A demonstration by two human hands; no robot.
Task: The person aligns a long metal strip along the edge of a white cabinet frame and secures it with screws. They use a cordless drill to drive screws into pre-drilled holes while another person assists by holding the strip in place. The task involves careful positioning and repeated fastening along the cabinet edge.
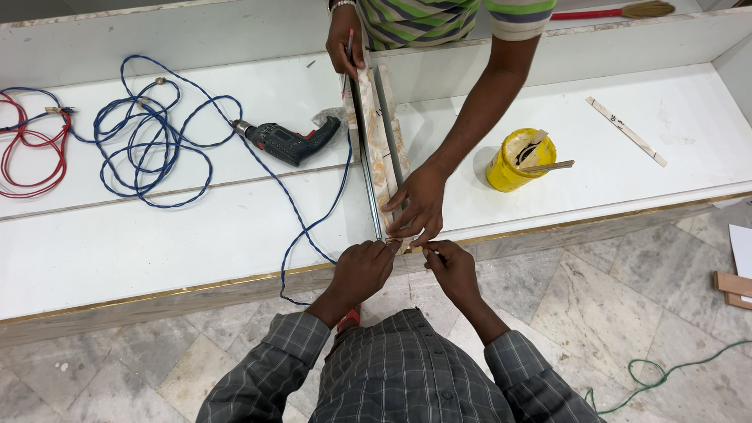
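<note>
Down at the near end of the long strip [381, 149], left hand [362, 270] curled in a loose fist, fingertips pressed against the strip's end. Right hand [452, 269] just beside it, fingers pinched together on something small and thin, possibly a pencil or nail; too small to tell. Both hands close together, nearly touching, at the white counter's [157, 235] front edge.

Directly above them, on the strip's near end, another person's hand [419, 202] spread flat and pressing down. That person's other hand [345, 39] at the strip's far end, gripping it along with a thin red-tipped stick. Striped shirt [427, 17] just past the far end.

Strip itself lying across the counter from front to back, marbled beige, with a metal rail running along its left side.

Left of the strip, a dark power drill [288, 142] lying on its side, blue cord [157, 133] looped in coils further left and trailing down past the strip's near end. Well left of that, a red cord [31, 153] in loops.

Right of the strip, a yellow tin [517, 160] with a flat stick resting across its open top. Further right, a narrow white slat [627, 131] lying at a slant. Beyond the far end, a broom [619, 11] with a red handle.

Below the strip's near end, marble floor [611, 298], with a green cord [666, 376] off to the right.
</note>
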